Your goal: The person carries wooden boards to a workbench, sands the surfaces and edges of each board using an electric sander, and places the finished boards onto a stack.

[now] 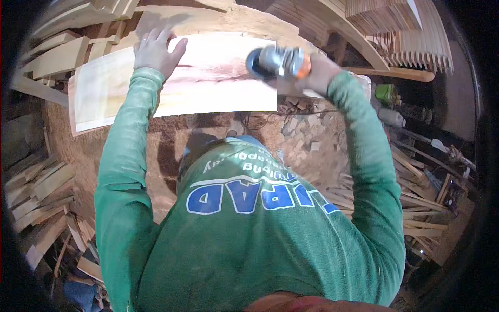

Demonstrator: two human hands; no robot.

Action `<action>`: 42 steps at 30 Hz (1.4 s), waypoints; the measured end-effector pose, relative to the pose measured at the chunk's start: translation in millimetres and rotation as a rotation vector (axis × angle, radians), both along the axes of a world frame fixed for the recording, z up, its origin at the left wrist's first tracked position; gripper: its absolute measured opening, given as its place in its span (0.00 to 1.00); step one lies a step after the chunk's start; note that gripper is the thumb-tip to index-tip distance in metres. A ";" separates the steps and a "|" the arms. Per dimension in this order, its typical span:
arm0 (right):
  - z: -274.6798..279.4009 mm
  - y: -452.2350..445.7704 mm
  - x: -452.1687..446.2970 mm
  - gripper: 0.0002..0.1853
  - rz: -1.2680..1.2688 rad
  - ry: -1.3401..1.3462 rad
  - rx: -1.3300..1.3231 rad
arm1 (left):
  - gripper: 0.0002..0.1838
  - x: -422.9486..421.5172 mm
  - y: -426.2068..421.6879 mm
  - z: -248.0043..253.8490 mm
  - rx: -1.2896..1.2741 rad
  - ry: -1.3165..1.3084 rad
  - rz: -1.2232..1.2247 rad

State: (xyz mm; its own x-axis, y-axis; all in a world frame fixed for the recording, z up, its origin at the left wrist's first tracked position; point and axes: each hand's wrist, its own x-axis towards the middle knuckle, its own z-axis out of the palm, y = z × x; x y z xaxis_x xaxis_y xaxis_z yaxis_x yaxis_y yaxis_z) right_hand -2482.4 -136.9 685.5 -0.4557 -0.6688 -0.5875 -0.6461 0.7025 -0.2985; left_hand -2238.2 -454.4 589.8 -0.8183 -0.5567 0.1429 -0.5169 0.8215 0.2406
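A wide, pale wooden board point(223, 91) with brownish grain streaks lies across the bench in front of me, brightly lit. My left hand point(157, 53) rests on the board's far edge toward its left side, fingers apart and holding nothing. Near the board's right end, my right hand point(319, 75) is wrapped round a power sander point(280, 61) with a silver-and-orange body and a dark round end. Motion blurs the tool, and its underside is hidden, so I cannot tell whether it touches the wood.
Cut timber point(54, 57) is stacked at the upper left, with slatted wood pieces point(416, 49) at the upper right. Small offcuts point(304, 132) and sawdust cover the floor. Scrap strips point(416, 208) lie at the right, near a green container point(384, 94).
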 end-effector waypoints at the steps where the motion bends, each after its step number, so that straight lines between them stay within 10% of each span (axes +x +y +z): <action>1: -11.4 -5.9 -19.7 0.29 -0.019 0.111 0.017 | 0.25 0.4 1.1 1.4 0.011 -0.006 0.000; 29: 35.7 -4.6 36.8 0.25 0.052 0.066 0.099 | 0.32 -1.9 -2.9 6.5 0.028 -0.065 -0.054; 42: -51.4 43.4 -20.6 0.23 -0.792 -0.220 -0.533 | 0.47 -11.7 -15.7 47.4 0.197 -0.269 -0.137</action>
